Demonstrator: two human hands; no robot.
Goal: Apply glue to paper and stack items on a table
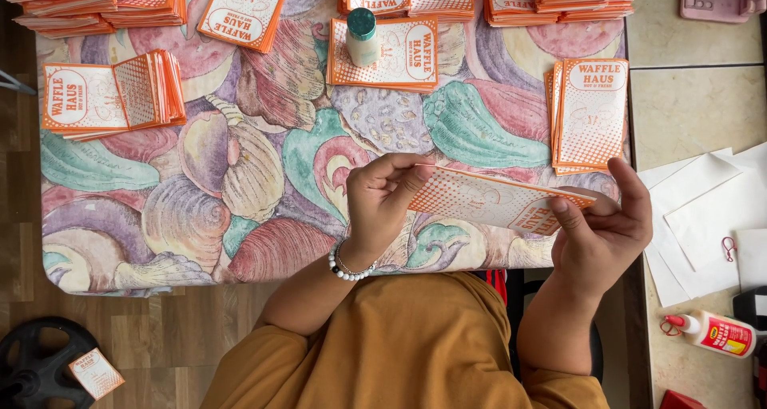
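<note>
Both hands are holding one orange-and-white paper bag (495,200) just above the near edge of the shell-print table (240,177). Left hand (382,201) is pinching its left end, right hand (603,233) is pinching the right end. Bag stacks (590,113) are sitting all around, plus a small teal-capped bottle (363,37).

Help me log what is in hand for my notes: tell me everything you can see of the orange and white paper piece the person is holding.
The paper piece is a flat, thin sleeve or card, white with an orange border, a field of orange dots and orange printed lettering. It looks like light card. It is held above the shell-patterned tablecloth, tilted, running down toward the right. The left hand pinches its left end; the right hand grips its right end, thumb on top.
</note>
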